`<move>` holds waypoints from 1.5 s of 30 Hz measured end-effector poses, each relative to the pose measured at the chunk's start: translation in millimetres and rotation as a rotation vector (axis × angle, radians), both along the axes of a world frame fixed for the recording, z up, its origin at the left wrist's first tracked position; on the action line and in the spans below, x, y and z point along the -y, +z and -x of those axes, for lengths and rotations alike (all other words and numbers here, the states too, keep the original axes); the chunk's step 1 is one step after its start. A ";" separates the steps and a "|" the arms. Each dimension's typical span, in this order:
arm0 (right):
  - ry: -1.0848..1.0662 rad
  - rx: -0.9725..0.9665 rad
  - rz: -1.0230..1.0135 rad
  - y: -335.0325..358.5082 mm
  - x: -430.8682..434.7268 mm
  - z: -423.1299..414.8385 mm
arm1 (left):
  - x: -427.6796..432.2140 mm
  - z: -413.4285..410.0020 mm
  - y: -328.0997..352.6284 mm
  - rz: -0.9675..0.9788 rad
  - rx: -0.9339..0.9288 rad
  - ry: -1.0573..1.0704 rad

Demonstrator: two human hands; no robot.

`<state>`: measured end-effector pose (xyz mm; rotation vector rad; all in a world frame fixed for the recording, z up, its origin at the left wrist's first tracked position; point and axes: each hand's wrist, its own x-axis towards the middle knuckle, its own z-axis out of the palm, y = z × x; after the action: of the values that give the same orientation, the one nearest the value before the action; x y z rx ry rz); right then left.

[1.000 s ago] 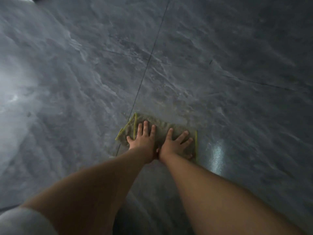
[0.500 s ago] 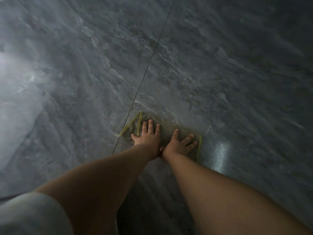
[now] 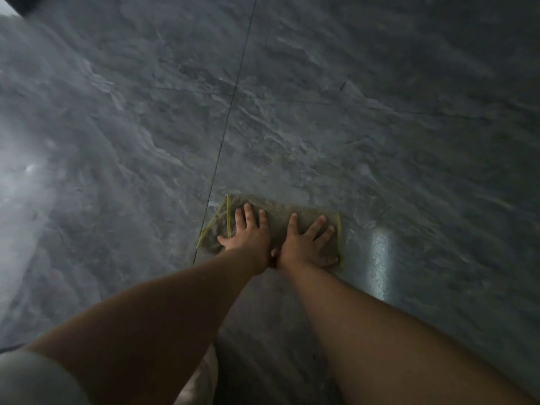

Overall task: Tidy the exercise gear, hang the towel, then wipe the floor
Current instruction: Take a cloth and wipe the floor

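Cloth: a grey-green cloth (image 3: 274, 220) with yellow edging lies flat on the floor (image 3: 350, 127), its left corner across a thin dark tile joint (image 3: 230, 103).
Left hand: the left hand (image 3: 248, 232) lies palm down on the cloth's left half, fingers straight and slightly apart.
Right hand: the right hand (image 3: 306, 241) presses flat on the right half, fingers spread, thumb near the yellow right edge.
Hands together: the wrists touch, arms stretched forward.
Floor: dark grey marbled tile, with a bright glare patch (image 3: 380, 264) just right of the cloth.
Sleeve: a pale sleeve (image 3: 35, 381) shows at lower left.

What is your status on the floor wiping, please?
Both flat, left hand and right hand pressing yellow-edged cloth. Cloth on grey tiled floor. No obstacle visible.
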<state>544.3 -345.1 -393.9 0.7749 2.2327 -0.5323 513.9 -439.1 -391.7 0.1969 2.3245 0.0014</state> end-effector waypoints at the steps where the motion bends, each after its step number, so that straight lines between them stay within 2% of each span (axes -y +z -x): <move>1: 0.006 -0.003 -0.002 -0.4 -0.6 9.7 | -1.1 9.7 -0.7 0.009 0.001 0.003; 13: 0.008 -0.003 0.009 3.3 4.4 157.7 | 4.9 163.6 -2.3 -0.008 0.004 -0.030; 19: 0.013 0.029 0.004 12.1 -6.5 205.1 | -7.7 218.6 -5.1 -0.049 0.019 -0.040; 28: 0.013 0.082 0.041 17.1 -34.3 232.1 | -23.0 245.4 -2.7 -0.054 0.026 -0.110; 37: 0.094 0.032 -0.018 13.0 -75.6 308.2 | -72.7 312.0 -10.8 -0.037 -0.030 -0.040; 45: 0.103 0.030 -0.004 7.7 -81.6 314.1 | -77.8 317.4 -12.5 -0.016 -0.027 -0.031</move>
<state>230.2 -263.5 -386.2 0.6620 2.2332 -0.4638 196.5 -361.4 -404.2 0.2425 2.3488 0.0025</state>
